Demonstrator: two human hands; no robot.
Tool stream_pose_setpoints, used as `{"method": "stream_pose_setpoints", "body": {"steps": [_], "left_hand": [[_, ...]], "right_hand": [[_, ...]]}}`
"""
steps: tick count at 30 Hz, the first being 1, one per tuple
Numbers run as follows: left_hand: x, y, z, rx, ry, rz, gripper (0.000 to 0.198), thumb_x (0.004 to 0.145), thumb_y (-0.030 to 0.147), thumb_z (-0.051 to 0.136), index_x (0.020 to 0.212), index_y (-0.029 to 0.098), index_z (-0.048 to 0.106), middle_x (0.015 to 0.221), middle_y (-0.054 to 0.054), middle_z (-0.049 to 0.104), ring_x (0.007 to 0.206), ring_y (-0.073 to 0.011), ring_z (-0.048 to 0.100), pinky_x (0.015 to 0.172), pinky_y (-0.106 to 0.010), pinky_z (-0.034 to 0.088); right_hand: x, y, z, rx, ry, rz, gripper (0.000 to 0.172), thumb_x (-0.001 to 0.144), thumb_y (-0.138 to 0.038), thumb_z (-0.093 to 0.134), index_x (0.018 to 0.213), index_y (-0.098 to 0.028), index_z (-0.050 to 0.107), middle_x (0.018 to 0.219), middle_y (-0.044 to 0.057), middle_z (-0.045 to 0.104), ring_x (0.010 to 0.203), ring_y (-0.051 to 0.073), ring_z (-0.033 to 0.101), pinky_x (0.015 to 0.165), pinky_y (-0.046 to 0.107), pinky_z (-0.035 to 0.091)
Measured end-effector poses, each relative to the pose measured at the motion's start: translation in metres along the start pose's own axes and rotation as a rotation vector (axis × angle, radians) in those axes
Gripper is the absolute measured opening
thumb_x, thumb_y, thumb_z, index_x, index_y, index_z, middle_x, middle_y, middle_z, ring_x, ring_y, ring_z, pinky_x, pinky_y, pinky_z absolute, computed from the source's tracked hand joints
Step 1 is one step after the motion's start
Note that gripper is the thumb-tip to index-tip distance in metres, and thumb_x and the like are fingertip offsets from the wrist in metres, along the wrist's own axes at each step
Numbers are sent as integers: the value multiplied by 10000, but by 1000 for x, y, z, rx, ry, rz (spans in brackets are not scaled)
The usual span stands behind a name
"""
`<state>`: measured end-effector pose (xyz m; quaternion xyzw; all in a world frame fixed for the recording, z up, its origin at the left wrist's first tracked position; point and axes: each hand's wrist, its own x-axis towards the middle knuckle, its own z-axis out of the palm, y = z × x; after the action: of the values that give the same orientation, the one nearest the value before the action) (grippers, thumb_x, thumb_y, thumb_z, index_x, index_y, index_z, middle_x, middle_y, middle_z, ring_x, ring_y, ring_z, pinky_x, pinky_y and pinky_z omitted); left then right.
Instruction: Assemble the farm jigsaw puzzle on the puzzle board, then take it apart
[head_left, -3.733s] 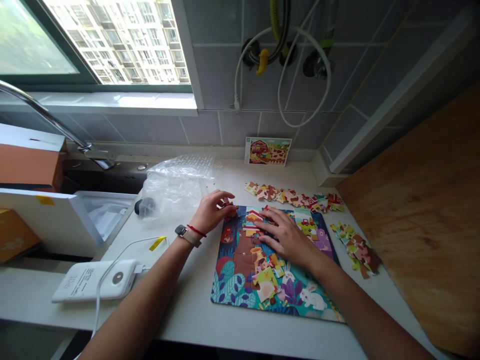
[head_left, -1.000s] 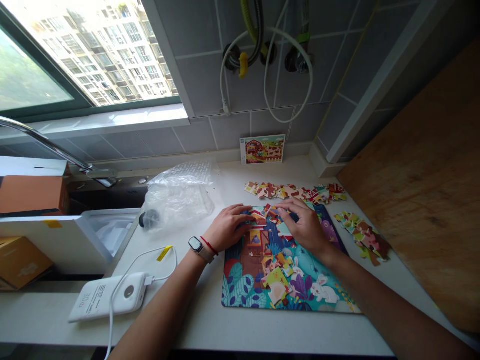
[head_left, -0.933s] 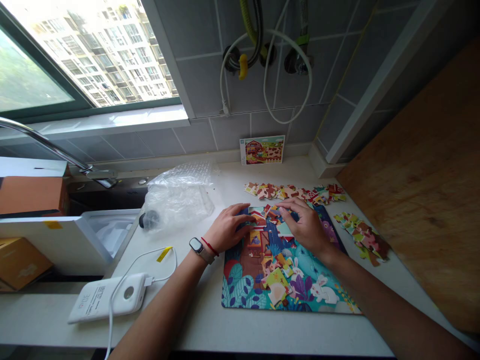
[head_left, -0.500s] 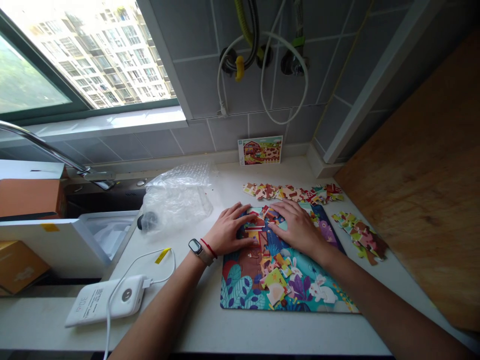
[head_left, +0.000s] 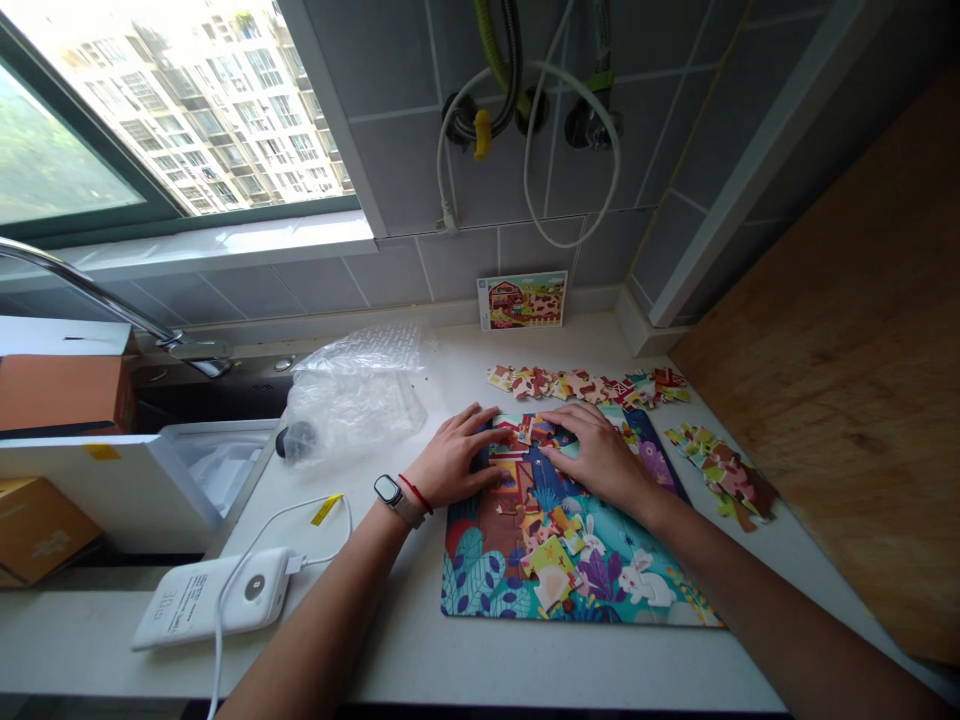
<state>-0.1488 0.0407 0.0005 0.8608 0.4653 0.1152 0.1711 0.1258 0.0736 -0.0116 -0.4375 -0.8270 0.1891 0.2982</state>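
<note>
A colourful jigsaw board [head_left: 480,585] lies on the white counter in front of me. My left hand [head_left: 457,460] rests flat on its upper left part, fingers spread, a watch and a red band on the wrist. My right hand [head_left: 596,450] lies flat on the upper middle, its fingertips pressing small red puzzle pieces [head_left: 534,430] near the top edge. Neither hand grips anything. A few loose pieces [head_left: 551,570] lie on the lower middle of the board.
A row of loose pieces [head_left: 585,384] lies behind the board, another pile [head_left: 724,475] to its right. A reference picture card [head_left: 523,300] leans on the tiled wall. A plastic bag [head_left: 356,390], a white power bank [head_left: 214,600] with cable and a white box [head_left: 112,480] sit left. A wooden board [head_left: 847,380] rises right.
My right hand, earlier raised and pinching a piece, has come down flat on the board's top. My left hand has stayed pressed on the upper left part.
</note>
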Motion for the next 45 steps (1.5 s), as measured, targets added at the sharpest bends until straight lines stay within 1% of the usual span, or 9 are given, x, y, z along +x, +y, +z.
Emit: {"method": "stream_pose_setpoints", "body": {"steps": [6,9,14,18,23,27,34,38,45], "left_hand": [[-2,-9,-4,12,-8,-22,533,1002,504,672,1491,300,623,1677,-90,448,1555,-446,368,1238,-646,395],[-2,-13,-4,-10,22,-29,406,1093,386,505,1470,318,639,1646,-58,497,1552,-393,395,1237,-624,410],[1,-14,-6,-96,150,24,414,1129,314,370,1384,222,683,1489,-97,649,1426,-301,554,1230,-553,447],[2,-10,-10,-124,207,41,378,1122,367,433,1327,213,710,1437,-105,686,1397,-312,577,1203,-556,466],[2,2,-16,-210,242,160,401,1023,444,664,1370,244,677,1431,-108,688,1343,-297,623,1155,-514,511],[2,8,-16,-231,206,244,507,945,449,773,1397,254,651,1414,-111,696,1284,-283,661,1097,-482,548],[1,2,-18,-165,163,221,307,970,362,754,1257,255,740,1283,-79,767,1170,-263,707,1032,-443,567],[-5,-11,-32,-162,127,129,265,959,350,762,1207,255,771,1262,-81,770,1149,-261,718,1031,-422,563],[-16,-29,-53,-226,-38,-97,237,867,373,844,1057,236,808,1097,-55,773,922,-200,735,879,-311,576]], "right_hand": [[-1,-9,-6,82,-67,-24,375,877,-221,755,1251,-250,760,1157,92,703,1144,295,653,1025,482,565],[-3,-12,-7,93,-132,-101,383,876,-205,751,1255,-256,758,1171,95,689,1139,289,648,1015,474,566],[-6,-15,-5,94,-202,-207,372,880,-211,766,1249,-261,755,1181,99,694,1138,292,643,1004,477,561],[-6,-18,-6,98,-193,-213,346,891,-235,797,1234,-239,756,1179,107,700,1129,298,648,998,491,564],[-7,-26,-7,131,-145,-227,334,917,-247,793,1247,-251,741,1204,102,713,1144,288,658,1005,485,579],[-8,-27,-5,134,-81,-257,342,929,-231,776,1267,-244,731,1219,104,722,1157,291,660,1008,488,586],[-8,-25,-3,126,-95,-211,466,917,-248,796,1368,-265,678,1296,105,708,1231,300,645,1068,520,571],[-9,-25,-2,101,-172,-176,614,906,-270,811,1484,-252,606,1456,124,653,1377,310,584,1167,544,509],[-10,-23,1,-13,-379,-227,443,930,-450,793,1348,-309,746,1641,69,520,1564,400,382,1236,666,382]]}}
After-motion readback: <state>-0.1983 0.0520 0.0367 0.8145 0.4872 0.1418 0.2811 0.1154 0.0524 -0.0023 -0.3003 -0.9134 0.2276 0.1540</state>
